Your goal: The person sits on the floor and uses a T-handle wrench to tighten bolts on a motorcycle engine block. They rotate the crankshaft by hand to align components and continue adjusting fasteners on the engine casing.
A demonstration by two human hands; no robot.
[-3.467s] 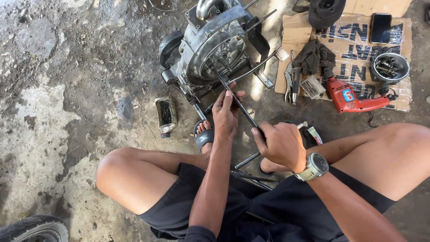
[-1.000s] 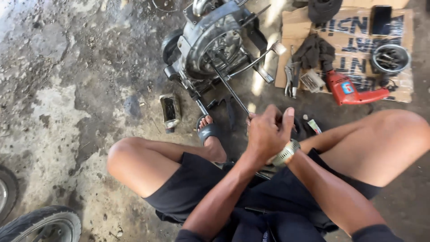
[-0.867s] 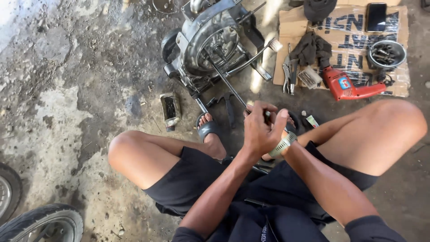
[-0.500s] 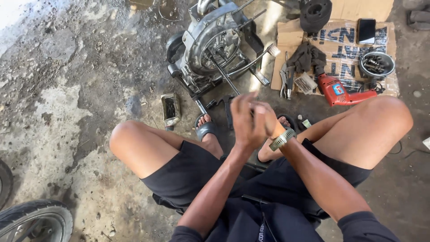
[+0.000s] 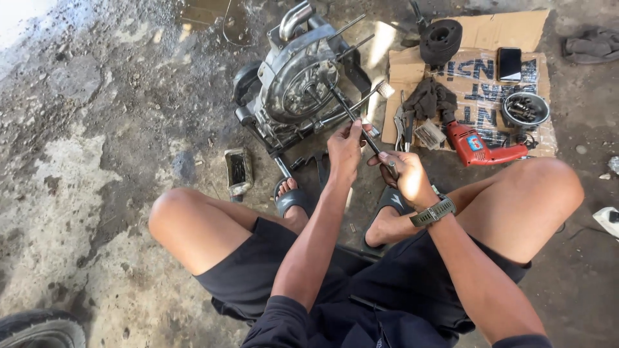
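Observation:
I sit on a stained concrete floor with my knees apart, facing a grey motorcycle engine that lies on its side. A long dark metal rod tool runs from the engine's open side cover back toward me. My left hand pinches the rod near its middle. My right hand, a dark watch on its wrist, grips the rod's near end. Both hands hover just above my sandalled feet.
A flattened cardboard sheet at the right carries a red electric drill, pliers, a dark rag, a round bowl of small parts, a phone and a black round part. A small rectangular tin lies left of the engine. A tyre shows at bottom left.
My hands were clasped together close to my lap; they have since separated and moved forward along the rod toward the engine. The view has shifted slightly.

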